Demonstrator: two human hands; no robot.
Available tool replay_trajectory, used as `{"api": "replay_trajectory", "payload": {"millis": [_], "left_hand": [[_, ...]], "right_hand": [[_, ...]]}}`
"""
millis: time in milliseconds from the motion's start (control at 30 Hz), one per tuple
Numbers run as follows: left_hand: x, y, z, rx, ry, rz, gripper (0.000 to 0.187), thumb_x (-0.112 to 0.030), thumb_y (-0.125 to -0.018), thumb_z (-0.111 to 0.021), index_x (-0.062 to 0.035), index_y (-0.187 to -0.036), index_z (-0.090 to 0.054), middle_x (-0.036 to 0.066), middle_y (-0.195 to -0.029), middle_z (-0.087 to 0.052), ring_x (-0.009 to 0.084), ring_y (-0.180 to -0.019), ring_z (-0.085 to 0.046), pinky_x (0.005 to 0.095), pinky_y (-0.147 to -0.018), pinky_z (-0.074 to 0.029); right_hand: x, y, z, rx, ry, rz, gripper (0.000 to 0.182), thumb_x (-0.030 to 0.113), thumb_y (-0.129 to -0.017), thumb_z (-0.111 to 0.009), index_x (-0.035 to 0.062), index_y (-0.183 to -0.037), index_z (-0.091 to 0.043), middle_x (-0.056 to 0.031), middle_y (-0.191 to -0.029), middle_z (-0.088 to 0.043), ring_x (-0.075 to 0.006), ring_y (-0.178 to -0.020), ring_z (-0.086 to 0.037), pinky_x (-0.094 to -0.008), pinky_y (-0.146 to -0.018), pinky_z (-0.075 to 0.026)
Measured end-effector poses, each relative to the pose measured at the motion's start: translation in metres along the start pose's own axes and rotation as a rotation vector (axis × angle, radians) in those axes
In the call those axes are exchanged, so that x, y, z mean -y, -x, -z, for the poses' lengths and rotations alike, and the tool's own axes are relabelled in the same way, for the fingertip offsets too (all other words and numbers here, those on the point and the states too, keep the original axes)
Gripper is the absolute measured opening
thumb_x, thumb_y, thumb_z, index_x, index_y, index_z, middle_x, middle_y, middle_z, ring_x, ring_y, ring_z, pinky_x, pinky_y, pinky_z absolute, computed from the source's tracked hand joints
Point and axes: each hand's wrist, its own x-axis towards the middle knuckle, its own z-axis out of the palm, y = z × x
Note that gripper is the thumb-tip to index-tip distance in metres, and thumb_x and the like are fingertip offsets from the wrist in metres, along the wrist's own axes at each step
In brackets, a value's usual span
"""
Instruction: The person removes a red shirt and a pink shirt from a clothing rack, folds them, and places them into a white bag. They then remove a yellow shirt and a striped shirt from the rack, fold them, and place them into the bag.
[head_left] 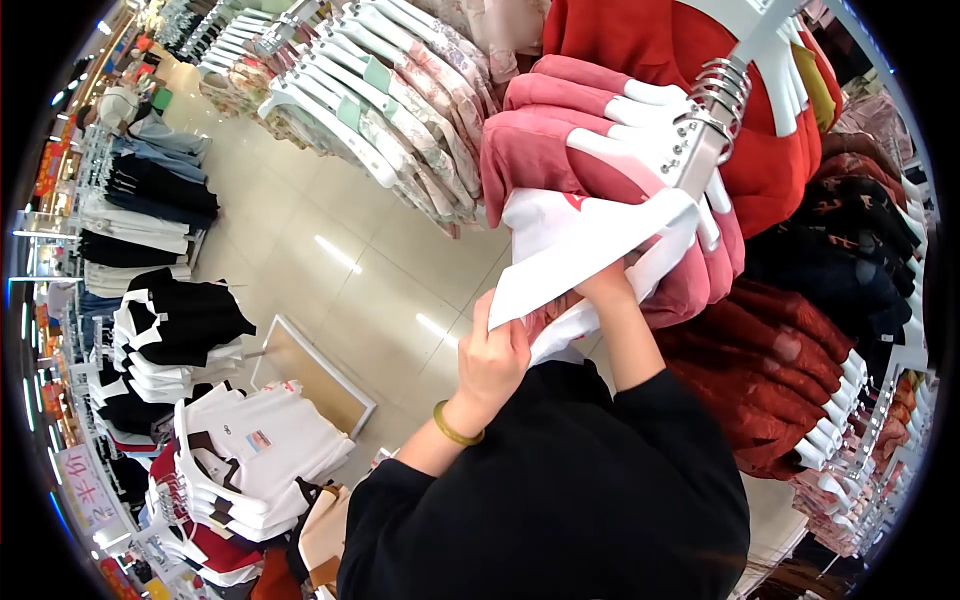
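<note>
My left hand [490, 355], with a yellowish bangle on its wrist, is closed on the lower end of a long, smooth white piece [585, 255]. This piece slopes up to the front end of the metal rail [715, 125]. My right hand [606, 283] reaches in beneath it, its fingers hidden from view. A white garment with a red print [535, 220] hangs just behind. Pink tops [525, 150] on white hangers are bunched along the rail around my right hand.
Floral garments [420, 110] hang beyond the pink tops, and red tops [640, 40] behind them. Dark red garments [770, 365] fill a rack at right. White T-shirts [265, 440] hang at lower left, near a framed board [310, 375] by the tiled floor [330, 215].
</note>
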Motion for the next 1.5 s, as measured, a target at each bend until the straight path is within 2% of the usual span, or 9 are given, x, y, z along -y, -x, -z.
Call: {"api": "replay_trajectory", "payload": {"millis": [367,533,633,700,933,1067,1233,1300,1500], "left_hand": [[0.016,-0.021,0.019,0.2,0.055,-0.007,0.028,0.003,-0.079,-0.062,0.0055,-0.106,-0.058,0.018,-0.104,-0.056,0.0329,-0.068,-0.062,0.0375,-0.053,-0.05],[0.023,-0.032,0.025,0.313,0.024,-0.09,0.028,-0.003,-0.081,-0.064,0.0051,-0.107,-0.057,0.019,-0.105,-0.056,0.0342,-0.064,-0.062,0.0402,-0.052,-0.051],[0.032,-0.038,0.034,0.447,0.035,-0.162,0.029,-0.009,-0.086,-0.062,0.0047,-0.11,-0.056,0.02,-0.109,-0.054,0.0357,-0.061,-0.062,0.0424,-0.051,-0.051],[0.035,-0.041,0.041,0.593,0.075,-0.112,0.043,-0.011,-0.082,-0.067,0.0059,-0.118,-0.051,0.022,-0.116,-0.05,0.0418,-0.074,-0.061,0.0444,-0.059,-0.05],[0.065,-0.034,0.07,0.47,0.338,-0.477,0.066,-0.013,-0.072,-0.079,-0.0028,-0.13,-0.049,0.024,-0.133,-0.042,0.0394,-0.111,-0.052,0.0426,-0.09,-0.047],[0.08,-0.017,0.079,0.629,0.962,-0.582,0.105,-0.03,-0.059,-0.091,-0.0054,-0.142,-0.032,0.024,-0.143,-0.033,0.0402,-0.127,-0.042,0.0462,-0.101,-0.041],[0.114,-0.004,0.087,0.892,1.092,-0.291,0.078,-0.021,-0.075,-0.08,0.0002,-0.136,-0.037,0.021,-0.139,-0.041,0.0327,-0.129,-0.043,0.0441,-0.106,-0.036],[0.141,0.007,0.097,1.147,1.322,0.527,0.051,-0.013,-0.088,-0.066,0.0,-0.131,-0.042,0.015,-0.132,-0.051,0.0236,-0.119,-0.052,0.0379,-0.101,-0.042],[0.144,0.01,0.122,1.017,1.538,0.996,0.031,-0.02,-0.098,-0.055,-0.0044,-0.123,-0.047,0.01,-0.123,-0.055,0.0169,-0.113,-0.056,0.0339,-0.097,-0.046]], "right_hand": [[0.019,0.043,0.03,-0.163,-0.166,-0.003,0.038,-0.002,-0.066,-0.064,0.0021,-0.104,-0.063,-0.019,-0.119,-0.056,-0.0422,-0.11,-0.052,-0.042,-0.091,-0.044],[0.046,0.103,0.111,-0.192,-0.431,0.56,0.013,0.004,-0.072,-0.069,0.003,-0.078,-0.057,-0.0171,-0.115,-0.059,-0.0421,-0.115,-0.053,-0.0493,-0.09,-0.046],[0.054,0.152,0.114,-0.363,-1.156,0.711,0.016,0.016,-0.079,-0.069,0.007,-0.079,-0.056,-0.0231,-0.106,-0.062,-0.0457,-0.112,-0.055,-0.0575,-0.094,-0.045],[0.061,0.154,0.115,-0.52,-1.296,1.042,0.014,0.019,-0.087,-0.063,0.0056,-0.088,-0.058,-0.0219,-0.106,-0.062,-0.0374,-0.107,-0.059,-0.0483,-0.092,-0.047],[0.106,0.192,0.1,-0.606,-1.256,0.878,0.016,0.019,-0.089,-0.061,0.0036,-0.095,-0.059,-0.0188,-0.106,-0.062,-0.0299,-0.104,-0.06,-0.0415,-0.09,-0.048],[0.132,0.184,0.038,-0.652,-1.167,0.427,0.018,0.019,-0.091,-0.06,0.0024,-0.099,-0.059,-0.017,-0.107,-0.063,-0.0256,-0.101,-0.061,-0.0375,-0.089,-0.048],[0.195,0.224,-0.047,-0.796,-1.243,-0.359,0.028,0.012,-0.092,-0.06,-0.0028,-0.116,-0.059,-0.0042,-0.105,-0.064,-0.0087,-0.095,-0.058,-0.0245,-0.082,-0.046],[0.205,0.232,-0.061,-0.781,-1.335,-0.416,0.023,0.01,-0.093,-0.058,-0.0032,-0.112,-0.061,-0.0038,-0.101,-0.065,-0.009,-0.094,-0.058,-0.0234,-0.081,-0.046],[0.229,0.241,-0.068,-0.868,-1.054,-0.429,0.022,0.013,-0.095,-0.057,-0.0039,-0.106,-0.064,-0.0021,-0.099,-0.064,-0.0068,-0.092,-0.055,-0.0228,-0.082,-0.043]]}}
